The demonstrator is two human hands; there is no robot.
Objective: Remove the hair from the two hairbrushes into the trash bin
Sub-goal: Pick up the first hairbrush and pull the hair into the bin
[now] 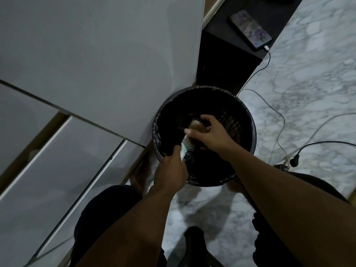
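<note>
Left hand [171, 170] grips pale toothed hairbrush [185, 146]; right hand [210, 132] pinches fuzzy hair [195, 124] over round black bin [248, 120].

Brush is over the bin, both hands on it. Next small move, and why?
Probably pull the right hand away from the hairbrush and let go of whatever hair comes off. The left hand grips the handle, the brush head sits over the open trash bin, and the right fingers pinch at the bristles, so anything released should fall inside.
</note>
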